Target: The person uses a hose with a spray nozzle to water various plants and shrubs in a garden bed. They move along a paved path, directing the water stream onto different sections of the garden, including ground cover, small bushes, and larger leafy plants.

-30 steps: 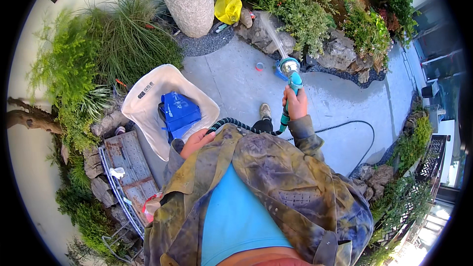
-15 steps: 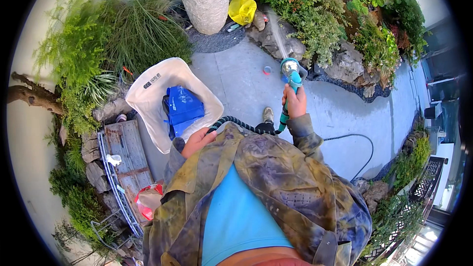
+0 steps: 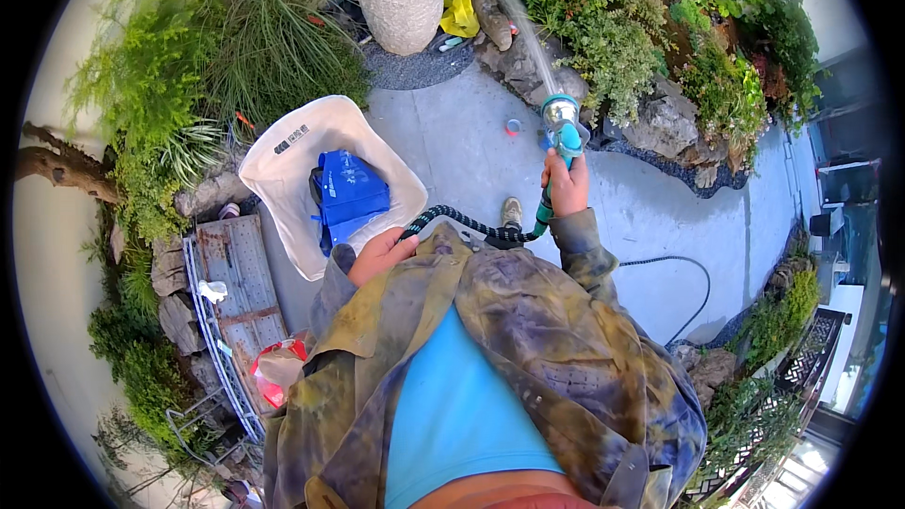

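Note:
My right hand [image 3: 567, 187] is wrapped round the handle of a teal and silver hose spray nozzle [image 3: 561, 118]. A jet of water [image 3: 535, 47] leaves the nozzle's head and runs up toward the rocks and plants at the far side. From the handle's lower end a black and teal striped hose [image 3: 471, 222] curves left in front of my jacket. My left hand [image 3: 382, 254] is closed on that hose near my waist. Beyond the left hand, a cream fabric chair [image 3: 283, 174] carries a blue bag [image 3: 351, 190].
A stone planter [image 3: 401, 0], a yellow bag [image 3: 459, 14] and rocks [image 3: 665, 118] with shrubs line the far side. At left stands a worn wooden bench [image 3: 240, 273] with a red and white bag [image 3: 280, 372]. A thin hose [image 3: 702, 273] lies on the concrete floor [image 3: 650, 217] at right.
The water jet now leans slightly more to the left and arcs. The nozzle has shifted a little to the right. Both hands keep their grip.

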Action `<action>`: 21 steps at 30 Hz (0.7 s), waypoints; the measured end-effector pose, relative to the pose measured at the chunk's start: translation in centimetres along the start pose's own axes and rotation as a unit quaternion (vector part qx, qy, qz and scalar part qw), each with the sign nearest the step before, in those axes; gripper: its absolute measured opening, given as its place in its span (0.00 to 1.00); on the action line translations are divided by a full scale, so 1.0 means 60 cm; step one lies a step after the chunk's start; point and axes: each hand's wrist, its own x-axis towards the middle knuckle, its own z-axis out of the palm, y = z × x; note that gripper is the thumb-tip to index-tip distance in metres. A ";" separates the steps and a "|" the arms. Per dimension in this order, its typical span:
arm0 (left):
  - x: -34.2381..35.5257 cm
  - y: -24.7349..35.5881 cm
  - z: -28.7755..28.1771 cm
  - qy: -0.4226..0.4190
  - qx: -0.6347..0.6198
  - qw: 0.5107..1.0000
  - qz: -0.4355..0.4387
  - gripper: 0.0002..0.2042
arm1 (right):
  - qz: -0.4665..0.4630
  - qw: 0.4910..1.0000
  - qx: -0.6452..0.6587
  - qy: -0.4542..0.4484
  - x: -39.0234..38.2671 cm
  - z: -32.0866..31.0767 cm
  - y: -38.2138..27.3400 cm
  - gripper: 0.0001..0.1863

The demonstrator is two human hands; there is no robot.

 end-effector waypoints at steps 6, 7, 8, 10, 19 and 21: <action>-0.010 0.014 0.011 0.010 -0.024 1.000 0.012 0.12 | 0.009 1.000 0.006 0.011 -0.002 -0.006 -0.007 0.08; -0.009 0.006 0.008 0.010 -0.015 1.000 0.022 0.12 | -0.006 1.000 0.007 0.016 -0.004 -0.005 -0.011 0.08; -0.010 0.002 0.006 0.011 -0.008 0.999 0.032 0.12 | -0.020 1.000 0.007 0.020 -0.007 -0.002 -0.018 0.08; -0.013 -0.003 0.007 0.021 -0.014 0.999 0.038 0.12 | -0.046 0.998 0.016 0.039 -0.009 0.007 -0.030 0.08; -0.026 0.010 0.011 0.013 -0.011 0.999 0.044 0.11 | -0.041 0.999 0.006 0.016 -0.005 0.004 -0.050 0.07; -0.026 0.007 0.010 0.016 -0.016 0.998 0.054 0.12 | -0.035 0.999 0.010 0.018 -0.003 0.006 -0.049 0.07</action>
